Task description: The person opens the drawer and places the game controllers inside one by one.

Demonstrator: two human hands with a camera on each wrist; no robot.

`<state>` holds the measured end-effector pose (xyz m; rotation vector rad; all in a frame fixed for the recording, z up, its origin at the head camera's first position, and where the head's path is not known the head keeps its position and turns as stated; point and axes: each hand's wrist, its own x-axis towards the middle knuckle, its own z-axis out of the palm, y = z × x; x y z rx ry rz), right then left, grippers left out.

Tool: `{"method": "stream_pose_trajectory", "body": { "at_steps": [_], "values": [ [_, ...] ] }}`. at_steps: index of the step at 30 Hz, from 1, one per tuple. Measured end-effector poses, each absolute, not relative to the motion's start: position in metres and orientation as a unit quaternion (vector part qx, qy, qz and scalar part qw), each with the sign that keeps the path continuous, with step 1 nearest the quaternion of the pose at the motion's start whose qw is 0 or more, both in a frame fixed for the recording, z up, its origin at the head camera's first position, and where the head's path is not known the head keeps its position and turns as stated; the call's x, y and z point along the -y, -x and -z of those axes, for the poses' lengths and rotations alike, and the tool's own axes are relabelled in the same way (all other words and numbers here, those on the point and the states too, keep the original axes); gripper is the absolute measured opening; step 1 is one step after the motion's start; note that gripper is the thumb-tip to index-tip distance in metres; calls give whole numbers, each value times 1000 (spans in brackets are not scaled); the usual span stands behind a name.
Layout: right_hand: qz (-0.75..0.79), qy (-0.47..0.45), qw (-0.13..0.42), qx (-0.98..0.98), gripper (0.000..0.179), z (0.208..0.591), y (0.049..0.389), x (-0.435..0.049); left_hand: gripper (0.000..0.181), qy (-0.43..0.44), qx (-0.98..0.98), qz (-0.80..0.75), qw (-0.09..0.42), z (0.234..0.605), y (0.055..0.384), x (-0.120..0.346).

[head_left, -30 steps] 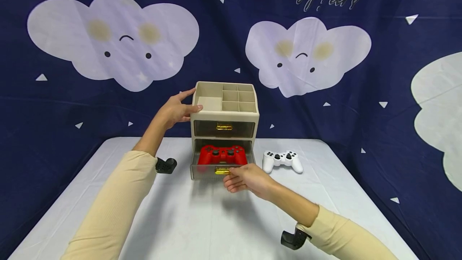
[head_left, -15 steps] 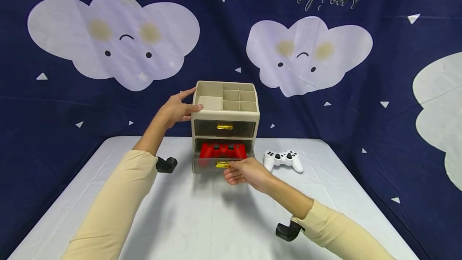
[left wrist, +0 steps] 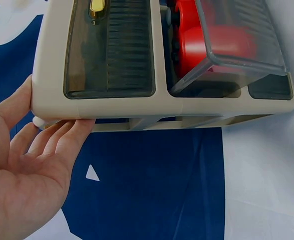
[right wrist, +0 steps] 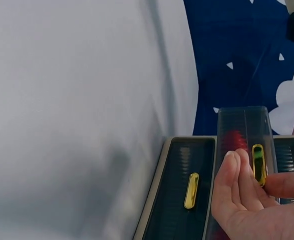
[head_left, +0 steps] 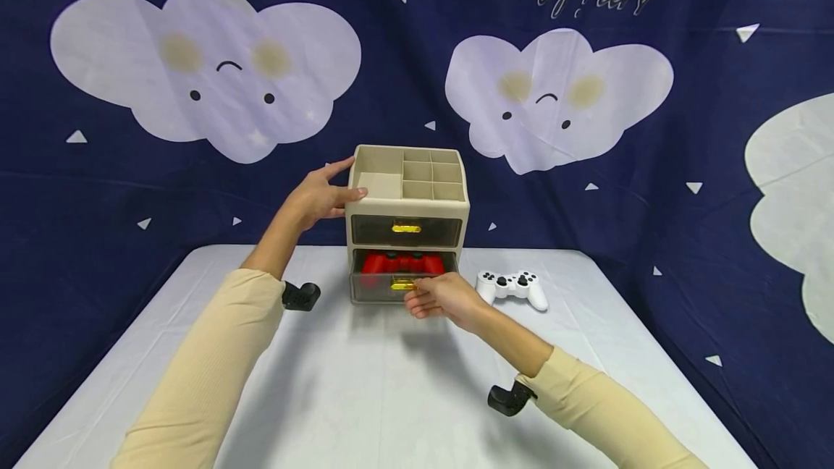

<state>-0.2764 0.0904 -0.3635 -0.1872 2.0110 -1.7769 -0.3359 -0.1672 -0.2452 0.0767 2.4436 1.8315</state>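
A cream desk organizer with smoky see-through drawers stands at the back of the table. My left hand grips its upper left corner, thumb over the top rim and fingers along the side wall. With my right hand I pinch the gold handle of the middle drawer, thumb on one side and fingers on the other. That drawer sticks partly out, and inside lies a red game controller, its front part seen through the drawer front. Above it, the top drawer is closed.
Right of the organizer a white game controller lies on the white-covered table. The organizer's closed bottom drawer shows in the right wrist view. Behind hangs a dark blue cloth with clouds.
My right hand has moved the middle drawer inward, away from me, and more of the red controller is now under the organizer's frame. The left hand stays at the corner.
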Motion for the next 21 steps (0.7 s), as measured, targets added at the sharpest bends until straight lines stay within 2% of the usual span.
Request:
{"method": "stream_pose_trajectory", "body": {
  "at_steps": [21],
  "values": [
    [656,46,210,-724,37,363,300,-84,85,-27,-799,-599,51,243,334,167]
  ]
}}
